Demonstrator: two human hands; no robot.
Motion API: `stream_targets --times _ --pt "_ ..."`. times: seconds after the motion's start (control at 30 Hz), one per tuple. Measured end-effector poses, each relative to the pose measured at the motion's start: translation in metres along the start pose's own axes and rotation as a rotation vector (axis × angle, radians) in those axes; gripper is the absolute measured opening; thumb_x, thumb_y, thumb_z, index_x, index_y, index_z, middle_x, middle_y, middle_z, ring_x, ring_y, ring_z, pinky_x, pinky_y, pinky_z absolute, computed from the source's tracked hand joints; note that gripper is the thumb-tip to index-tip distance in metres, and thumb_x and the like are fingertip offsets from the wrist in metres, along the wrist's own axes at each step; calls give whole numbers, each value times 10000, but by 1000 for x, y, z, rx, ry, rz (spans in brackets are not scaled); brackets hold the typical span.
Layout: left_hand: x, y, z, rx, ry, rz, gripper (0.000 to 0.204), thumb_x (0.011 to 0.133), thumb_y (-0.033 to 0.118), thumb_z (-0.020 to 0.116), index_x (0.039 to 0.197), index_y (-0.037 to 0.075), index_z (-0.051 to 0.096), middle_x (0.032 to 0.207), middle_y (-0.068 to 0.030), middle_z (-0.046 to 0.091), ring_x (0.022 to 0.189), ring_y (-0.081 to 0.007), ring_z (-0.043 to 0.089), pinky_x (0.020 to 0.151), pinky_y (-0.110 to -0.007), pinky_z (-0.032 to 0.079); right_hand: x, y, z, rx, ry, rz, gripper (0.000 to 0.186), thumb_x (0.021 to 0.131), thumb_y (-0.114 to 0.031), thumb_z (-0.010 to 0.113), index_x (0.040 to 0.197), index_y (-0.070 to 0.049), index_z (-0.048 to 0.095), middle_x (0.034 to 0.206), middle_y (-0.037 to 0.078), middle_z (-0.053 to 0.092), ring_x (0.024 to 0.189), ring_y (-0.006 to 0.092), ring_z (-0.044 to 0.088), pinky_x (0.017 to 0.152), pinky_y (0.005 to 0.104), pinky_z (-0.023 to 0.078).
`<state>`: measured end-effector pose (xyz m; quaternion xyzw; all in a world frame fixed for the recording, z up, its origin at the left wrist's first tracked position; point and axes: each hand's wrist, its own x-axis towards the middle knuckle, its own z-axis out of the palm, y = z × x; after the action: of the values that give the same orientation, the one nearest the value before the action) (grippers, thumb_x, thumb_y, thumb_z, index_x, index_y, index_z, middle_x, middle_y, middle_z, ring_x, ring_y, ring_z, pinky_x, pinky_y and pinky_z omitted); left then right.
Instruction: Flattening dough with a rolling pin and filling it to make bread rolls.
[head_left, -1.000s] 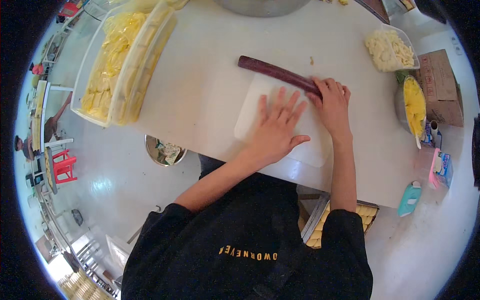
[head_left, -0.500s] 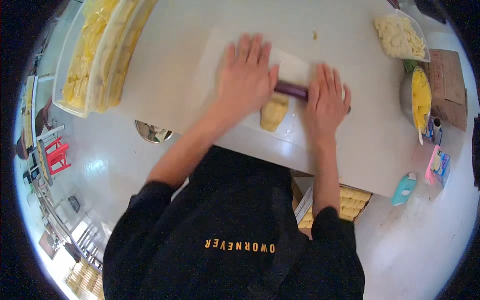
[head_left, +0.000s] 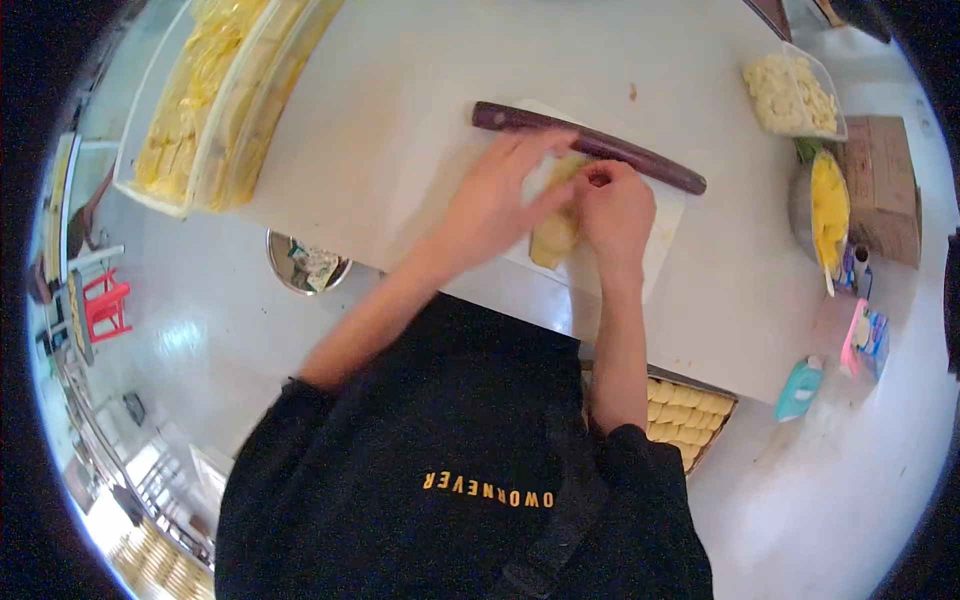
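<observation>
A small flattened piece of yellow dough (head_left: 552,245) lies on a pale work sheet (head_left: 660,235) in front of me. My right hand (head_left: 618,215) is curled, its fingertips pinched at the dough's right edge. At the dough's left side, my left hand (head_left: 495,200) has its fingers stretched out and apart, slightly blurred. Both hands partly cover the dough. Just beyond them rests a dark purple-brown rolling pin (head_left: 650,165), slanting across the sheet, with neither hand gripping it.
Long plastic tubs of yellow food (head_left: 200,120) stand at the left. Far right are a tub of pale pieces (head_left: 790,95) and a metal bowl of yellow filling (head_left: 828,210). A tray of shaped dough (head_left: 690,415) sits below the near table edge, a teal pack (head_left: 798,388) at the right edge.
Both hands have come off the rolling pin, which now lies farther from me. They have moved in to the dough, and my right hand has closed at its edge.
</observation>
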<state>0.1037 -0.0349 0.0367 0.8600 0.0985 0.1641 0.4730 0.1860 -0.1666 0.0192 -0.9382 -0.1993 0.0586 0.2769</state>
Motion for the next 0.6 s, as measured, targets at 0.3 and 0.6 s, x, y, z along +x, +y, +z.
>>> stream_targets --times 0.3,0.6 --pt "-68 -7 40 -114 52 -170 1013 692 80 841 1521 101 259 1443 -74 483 1111 -270 556 925 -389 487 -2 -3 -1 583 35 -41 210 838 -56 683 1030 -29 603 936 102 664 818 206 648 796 334 520" --pt "-30 -6 6 71 -222 229 767 737 57 774 1417 67 420 1311 -132 553 1175 -330 503 958 -409 462 -100 16 -23 211 -50 -325 184 877 0 605 1045 -77 608 1060 130 665 969 247 661 929 381 498"
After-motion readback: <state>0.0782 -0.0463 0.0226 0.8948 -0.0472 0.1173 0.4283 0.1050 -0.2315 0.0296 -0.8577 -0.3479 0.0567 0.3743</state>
